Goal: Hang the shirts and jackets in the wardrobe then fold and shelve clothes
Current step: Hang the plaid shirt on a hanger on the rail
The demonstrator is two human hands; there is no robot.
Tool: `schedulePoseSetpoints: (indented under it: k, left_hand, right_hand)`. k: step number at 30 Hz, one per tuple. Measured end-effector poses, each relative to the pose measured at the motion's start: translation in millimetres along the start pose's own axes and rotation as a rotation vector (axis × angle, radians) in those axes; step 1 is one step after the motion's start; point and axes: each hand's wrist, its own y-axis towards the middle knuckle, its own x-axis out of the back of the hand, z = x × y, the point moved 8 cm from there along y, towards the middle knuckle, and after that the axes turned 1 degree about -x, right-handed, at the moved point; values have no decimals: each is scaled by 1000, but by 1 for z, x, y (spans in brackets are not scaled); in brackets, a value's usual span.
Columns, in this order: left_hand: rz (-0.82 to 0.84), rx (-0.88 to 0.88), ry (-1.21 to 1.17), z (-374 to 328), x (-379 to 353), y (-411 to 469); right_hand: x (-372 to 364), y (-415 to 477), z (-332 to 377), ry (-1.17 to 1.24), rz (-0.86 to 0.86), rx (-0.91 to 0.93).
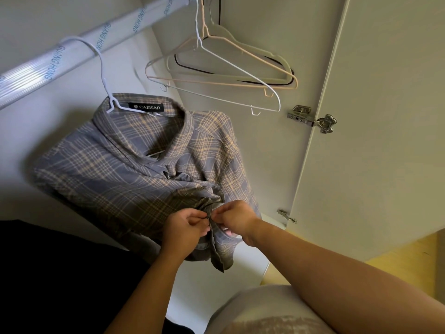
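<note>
A grey and tan plaid shirt (pixel 125 169) hangs on a white wire hanger (pixel 103 75) from the silver wardrobe rail (pixel 79 48). A black neck label shows inside its collar. My left hand (pixel 185 227) pinches the shirt's front placket from the left, thumb and fingers closed around a small button. Opposite it, my right hand (pixel 234 219) grips the other front edge, and the fingertips of both hands almost touch. The shirt's lower part is bunched up between them.
Several empty hangers (pixel 216 68), white, peach and dark-edged, hang at the rail's right end. The open wardrobe door (pixel 375 116) with metal hinges (pixel 310 118) stands to the right. A dark garment (pixel 48 273) fills the lower left. The wardrobe's white floor lies below.
</note>
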Motion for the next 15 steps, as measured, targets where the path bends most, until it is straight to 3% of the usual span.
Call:
schedulePoseSetpoints:
  k: [8,15]
  left_hand:
    - [-77,11,-54,3,5,2]
    - [5,160,-263,7,-1,-1]
  right_hand:
    - [-9,-5,7,106,101,48]
    - [-4,-10,17,-86,33,201]
